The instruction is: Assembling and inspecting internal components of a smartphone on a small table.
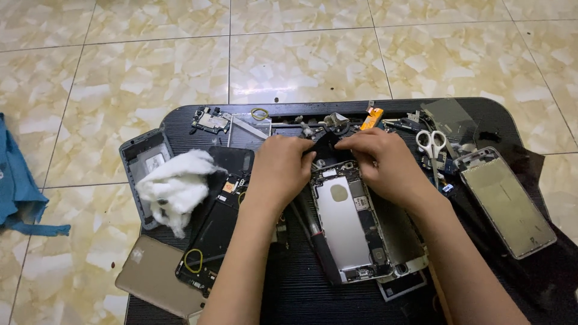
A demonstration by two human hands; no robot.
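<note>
An opened silver phone body (346, 222) lies on a low black table (301, 289), its insides facing up. My left hand (278, 168) and my right hand (379, 162) meet at its top end. Both pinch a small black piece (327, 146) between thumbs and fingertips, just above the phone's upper edge. My forearms come up from the bottom of the view and cover part of the table.
A white cotton wad (174, 186) lies on a grey phone frame (141, 168) at left, beside a black opened phone (217, 235) and a gold back cover (153, 277). White-handled scissors (431, 147) and a silver phone frame (509, 201) sit at right. Small parts crowd the far edge. Blue cloth (18, 186) lies on the tiled floor.
</note>
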